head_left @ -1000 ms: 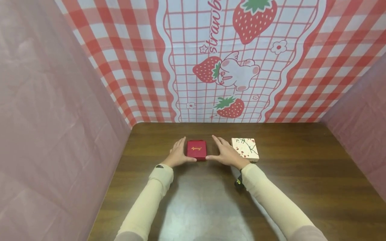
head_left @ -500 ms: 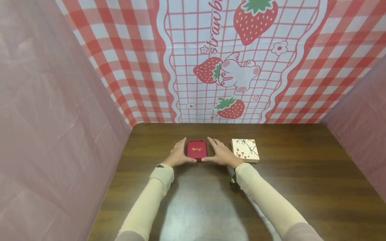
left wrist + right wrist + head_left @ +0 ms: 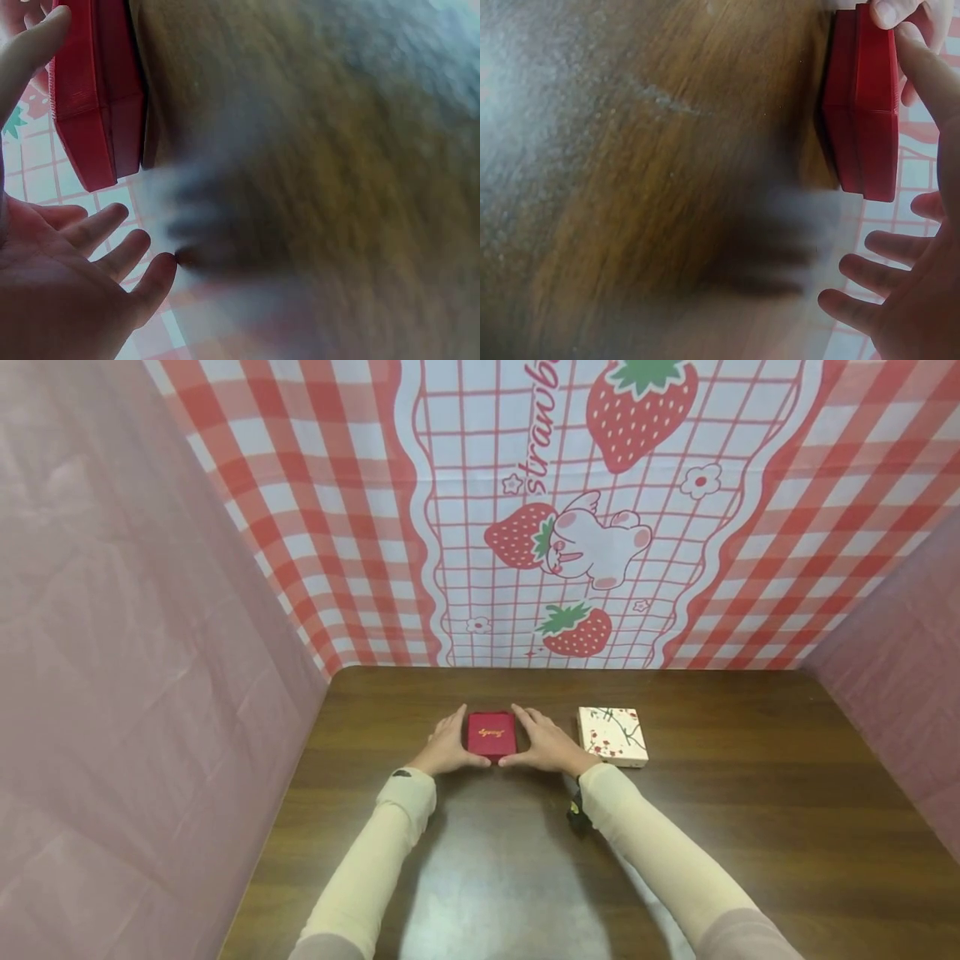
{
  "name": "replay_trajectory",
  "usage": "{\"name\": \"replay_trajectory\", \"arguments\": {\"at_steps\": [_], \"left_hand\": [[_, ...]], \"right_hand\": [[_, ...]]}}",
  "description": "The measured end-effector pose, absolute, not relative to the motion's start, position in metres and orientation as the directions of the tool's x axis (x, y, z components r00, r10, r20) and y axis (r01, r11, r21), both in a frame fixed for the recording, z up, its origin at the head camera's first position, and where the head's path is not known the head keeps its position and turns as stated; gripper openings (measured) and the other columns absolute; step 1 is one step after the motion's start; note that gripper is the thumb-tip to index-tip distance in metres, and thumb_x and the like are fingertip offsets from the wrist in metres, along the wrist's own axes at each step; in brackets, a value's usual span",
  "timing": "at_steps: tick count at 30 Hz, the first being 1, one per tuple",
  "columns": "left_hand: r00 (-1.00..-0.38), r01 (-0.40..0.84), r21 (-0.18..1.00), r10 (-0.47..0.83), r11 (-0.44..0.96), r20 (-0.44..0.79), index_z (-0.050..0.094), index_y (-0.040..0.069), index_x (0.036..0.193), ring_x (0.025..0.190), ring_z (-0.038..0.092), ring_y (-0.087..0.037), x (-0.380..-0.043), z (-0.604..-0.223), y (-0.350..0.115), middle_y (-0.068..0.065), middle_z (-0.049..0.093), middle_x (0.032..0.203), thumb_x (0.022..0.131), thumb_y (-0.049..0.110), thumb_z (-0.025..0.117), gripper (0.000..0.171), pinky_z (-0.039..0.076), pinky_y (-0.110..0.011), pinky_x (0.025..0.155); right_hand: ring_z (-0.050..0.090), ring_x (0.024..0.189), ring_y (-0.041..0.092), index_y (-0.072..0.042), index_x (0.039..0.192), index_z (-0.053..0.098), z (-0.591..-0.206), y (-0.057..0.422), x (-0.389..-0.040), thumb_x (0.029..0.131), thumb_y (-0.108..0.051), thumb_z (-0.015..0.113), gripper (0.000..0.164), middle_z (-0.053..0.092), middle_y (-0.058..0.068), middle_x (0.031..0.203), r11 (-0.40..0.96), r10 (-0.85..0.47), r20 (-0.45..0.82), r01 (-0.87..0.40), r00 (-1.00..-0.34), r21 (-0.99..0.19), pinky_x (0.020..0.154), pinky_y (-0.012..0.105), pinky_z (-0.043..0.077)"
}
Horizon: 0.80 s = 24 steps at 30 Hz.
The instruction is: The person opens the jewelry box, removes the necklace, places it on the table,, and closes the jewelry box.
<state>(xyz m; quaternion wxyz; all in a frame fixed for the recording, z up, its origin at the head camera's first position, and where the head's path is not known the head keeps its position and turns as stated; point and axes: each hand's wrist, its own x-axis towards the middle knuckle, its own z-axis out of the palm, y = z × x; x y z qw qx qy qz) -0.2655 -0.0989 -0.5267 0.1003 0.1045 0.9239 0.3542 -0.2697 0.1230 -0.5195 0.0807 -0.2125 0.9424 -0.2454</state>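
Note:
A small red box [image 3: 492,735] with gold lettering on its lid lies closed on the table between both hands. My left hand [image 3: 448,747] is at its left side, thumb along the near edge. On the other side is my right hand [image 3: 546,745], its thumb also at the near edge and close to the left thumb. In both wrist views the fingers are spread and stand apart from the red box's side. The left thumb [image 3: 49,34] overlaps the box's edge; whether it presses there I cannot tell.
A cream box [image 3: 612,737] with a red-flower and green-branch pattern lies right of the right hand. The brown wooden table [image 3: 750,793] meets a red-checked strawberry cloth [image 3: 360,568] at the back. Pink cloth [image 3: 150,693] hangs at both sides.
My right hand has moved left, away from the cream box and closer to the red box. The left hand has stayed nearly in place. Neither box has visibly moved on the table.

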Motion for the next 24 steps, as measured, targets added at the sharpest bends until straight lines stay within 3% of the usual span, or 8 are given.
{"name": "replay_trajectory", "arguments": {"at_steps": [24], "left_hand": [[-0.956,0.150,0.645,0.276,0.749,-0.099,0.021,0.003,0.154,0.138,0.037,-0.039,-0.267,-0.532,-0.095,-0.019,0.039,0.153,0.066,0.035,0.089,0.115,0.032,-0.059,0.108]], "right_hand": [[0.042,0.134,0.043,-0.007,0.154,0.025,-0.528,0.112,-0.277,0.069,-0.056,0.081,0.113,0.038,0.023,0.151,0.780,-0.459,-0.072,-0.363,-0.886,-0.509,0.106,0.059,0.040]]}}
